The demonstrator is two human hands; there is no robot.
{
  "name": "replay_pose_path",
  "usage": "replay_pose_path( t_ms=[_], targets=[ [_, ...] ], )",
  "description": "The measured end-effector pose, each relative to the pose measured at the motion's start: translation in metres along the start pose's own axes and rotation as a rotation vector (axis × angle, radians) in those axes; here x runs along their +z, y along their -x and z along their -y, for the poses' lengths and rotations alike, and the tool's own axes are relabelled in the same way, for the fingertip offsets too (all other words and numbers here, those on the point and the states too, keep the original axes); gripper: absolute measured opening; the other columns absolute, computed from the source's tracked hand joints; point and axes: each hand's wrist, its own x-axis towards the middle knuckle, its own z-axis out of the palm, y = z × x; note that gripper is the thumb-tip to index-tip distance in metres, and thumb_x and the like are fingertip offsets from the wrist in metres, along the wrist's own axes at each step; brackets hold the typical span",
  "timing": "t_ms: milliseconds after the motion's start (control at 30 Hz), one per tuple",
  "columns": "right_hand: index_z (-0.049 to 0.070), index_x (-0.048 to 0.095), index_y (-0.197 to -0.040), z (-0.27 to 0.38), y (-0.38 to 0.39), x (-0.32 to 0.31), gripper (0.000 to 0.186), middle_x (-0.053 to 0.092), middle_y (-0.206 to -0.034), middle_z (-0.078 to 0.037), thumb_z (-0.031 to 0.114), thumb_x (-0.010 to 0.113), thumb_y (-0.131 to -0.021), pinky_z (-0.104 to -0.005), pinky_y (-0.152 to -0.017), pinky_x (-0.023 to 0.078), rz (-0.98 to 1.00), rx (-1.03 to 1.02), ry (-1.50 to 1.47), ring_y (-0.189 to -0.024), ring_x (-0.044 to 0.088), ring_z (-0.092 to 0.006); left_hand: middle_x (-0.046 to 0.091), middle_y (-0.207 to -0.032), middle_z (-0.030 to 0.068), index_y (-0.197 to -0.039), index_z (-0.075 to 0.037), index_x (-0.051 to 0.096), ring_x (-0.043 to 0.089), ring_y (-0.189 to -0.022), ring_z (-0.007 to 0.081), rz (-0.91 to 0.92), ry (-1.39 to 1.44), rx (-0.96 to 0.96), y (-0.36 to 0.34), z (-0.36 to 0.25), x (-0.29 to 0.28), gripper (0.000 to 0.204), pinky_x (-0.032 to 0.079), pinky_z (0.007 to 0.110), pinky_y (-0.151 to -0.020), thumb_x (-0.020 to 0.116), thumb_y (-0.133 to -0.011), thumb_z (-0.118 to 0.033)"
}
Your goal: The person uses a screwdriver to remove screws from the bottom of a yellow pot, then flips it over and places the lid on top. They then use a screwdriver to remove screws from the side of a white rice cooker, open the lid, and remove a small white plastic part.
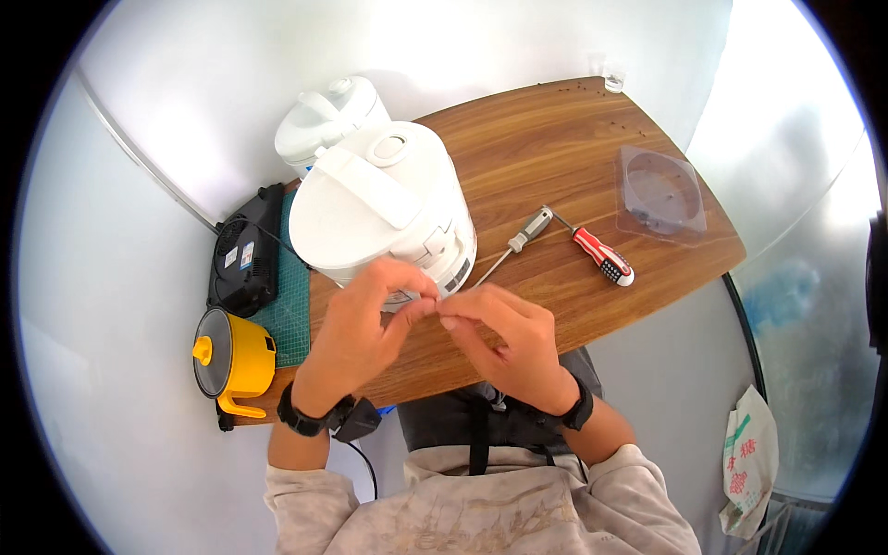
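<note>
My left hand [370, 338] and my right hand [509, 342] meet, both pinched, just before the front of a white round lidded appliance [356, 222]. Their thumbs and forefingers come together on something too small or hidden to make out. The appliance has a flat bar handle and a round button on its lid. Right of it lie a grey-handled screwdriver [530, 227], its shaft toward my hands, and a red-and-white-handled screwdriver [601, 256] on the wooden table [518, 139].
A second white appliance [328, 111] stands behind. Leftward are a black device [245, 259], green mat [287, 324] and yellow lidded pot [236, 361]. Rightward lie a clear plastic tray [661, 194], a small cup [613, 80], scattered small dark bits, and a pale bag [749, 458] below.
</note>
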Motion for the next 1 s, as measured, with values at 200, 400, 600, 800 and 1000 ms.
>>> replay_pose_path(
  t_ms=[200,400,600,800,1000],
  targets=[
    [0.005,0.075,-0.106,0.006,0.016,0.014,0.024,0.074,-0.091,-0.007,-0.004,0.078,-0.084,-0.0255,-0.064,0.057,0.083,0.085,-0.086,-0.073,0.071,-0.0165,0.072,-0.103,0.01,-0.106,-0.005,0.051,0.071,-0.093,0.0252,0.151,0.115,-0.188,0.033,0.007,-0.007,0.021,0.057,0.035,-0.084,0.07,-0.096,-0.004],
    [0.01,0.075,-0.105,-0.005,0.02,0.014,0.02,0.069,-0.085,-0.004,0.004,0.077,-0.085,-0.032,-0.058,0.054,0.18,0.012,-0.088,-0.067,0.066,-0.0229,0.074,-0.1,0.0107,-0.102,-0.007,0.044,0.072,-0.091,0.0221,0.215,0.197,-0.245,0.049,0.014,-0.009,0.028,0.057,0.035,-0.086,0.071,-0.095,-0.003],
    [0.011,0.075,-0.104,-0.001,0.025,0.011,0.022,0.069,-0.086,-0.002,0.006,0.08,-0.083,-0.0318,-0.056,0.053,0.251,0.015,-0.085,-0.065,0.066,-0.022,0.074,-0.097,0.011,-0.1,-0.008,0.043,0.072,-0.089,0.0198,0.238,0.303,-0.269,0.061,0.02,-0.005,0.03,0.058,0.034,-0.085,0.073,-0.095,-0.006],
    [0.009,0.073,-0.099,-0.004,0.023,0.01,0.019,0.069,-0.086,-0.003,0.005,0.08,-0.081,-0.032,-0.056,0.054,0.253,0.014,-0.091,-0.065,0.066,-0.022,0.074,-0.097,0.0102,-0.099,-0.007,0.046,0.072,-0.089,0.0207,0.254,0.307,-0.269,0.058,0.019,-0.005,0.03,0.058,0.034,-0.085,0.075,-0.094,-0.01],
    [0.008,0.072,-0.097,-0.002,0.022,0.008,0.018,0.069,-0.085,-0.004,0.004,0.08,-0.081,-0.0319,-0.058,0.054,0.236,0.008,-0.104,-0.066,0.067,-0.023,0.074,-0.098,0.0096,-0.101,-0.006,0.057,0.072,-0.09,0.0232,0.254,0.304,-0.266,0.056,0.016,-0.006,0.024,0.057,0.033,-0.083,0.079,-0.091,-0.013]
  ],
)
